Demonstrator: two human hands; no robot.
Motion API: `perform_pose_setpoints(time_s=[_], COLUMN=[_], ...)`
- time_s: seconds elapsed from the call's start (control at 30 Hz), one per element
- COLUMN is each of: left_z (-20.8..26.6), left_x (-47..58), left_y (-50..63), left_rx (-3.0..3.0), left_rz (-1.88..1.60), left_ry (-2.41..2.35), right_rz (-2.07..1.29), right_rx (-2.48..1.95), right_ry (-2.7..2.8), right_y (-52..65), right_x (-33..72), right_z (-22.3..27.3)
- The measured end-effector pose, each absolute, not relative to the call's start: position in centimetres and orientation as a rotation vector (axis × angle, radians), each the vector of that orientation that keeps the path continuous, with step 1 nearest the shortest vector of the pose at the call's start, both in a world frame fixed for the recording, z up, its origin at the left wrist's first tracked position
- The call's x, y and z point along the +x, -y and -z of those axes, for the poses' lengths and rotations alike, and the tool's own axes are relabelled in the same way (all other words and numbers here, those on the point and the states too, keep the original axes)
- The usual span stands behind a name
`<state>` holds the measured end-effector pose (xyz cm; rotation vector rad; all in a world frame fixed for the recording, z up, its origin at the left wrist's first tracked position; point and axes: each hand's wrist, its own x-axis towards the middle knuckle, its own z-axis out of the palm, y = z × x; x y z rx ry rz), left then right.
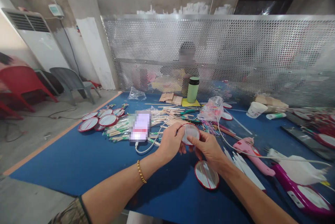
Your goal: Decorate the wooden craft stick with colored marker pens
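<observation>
Between both hands, a small round disc (pixel 190 131) with a red rim and a pale, shiny face is raised a little above the blue table. My left hand (pixel 171 141) grips its left edge, thumb along the rim and fingers beneath. My right hand (pixel 208 146) pinches the lower right edge, its thumb pressing on the face. Just below my right hand lies a similar red-rimmed disc (pixel 206 175), with a thin red line across it. What the fingers do underneath is partly hidden.
Several red-rimmed discs (pixel 108 120) lie at left, beside wrapped sticks (pixel 117 131) and a blurred phone (pixel 140 126) on a cable. A pink glue gun (pixel 255 156), a purple device (pixel 303 192) and a paper cup (pixel 256 109) are at right. A green bottle (pixel 193 89) stands before a perforated metal screen (pixel 151 53).
</observation>
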<state>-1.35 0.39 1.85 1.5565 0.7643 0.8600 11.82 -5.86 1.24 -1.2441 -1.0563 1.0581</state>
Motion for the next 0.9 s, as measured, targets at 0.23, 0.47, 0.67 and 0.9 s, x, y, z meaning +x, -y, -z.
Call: perform_pose_setpoints(time_s=[0.23,0.47,0.67,0.9], left_z=[-2.1,-2.1,-1.9,-1.9], left_x=[-1.5,-1.7,-1.8,-1.9], left_y=[-0.5,-1.1,-1.8,-2.0], left_rx=[1.567,1.589,1.613,1.689], left_rz=[-0.902,-0.985,-1.04,-1.079], left_ry=[-0.793,-0.835,-0.897,-0.939], right_rz=[-1.14,-1.222,-1.265,-1.275], right_rx=[-1.157,-0.997,-0.884,-0.89], right_ry=[0.948,0.799,0.614,0.626], right_y=[5.8,6.0,5.6,5.9], right_x=[11.2,10.6,10.4,10.1], right_z=[-0.7,-0.9,0.4,0.4])
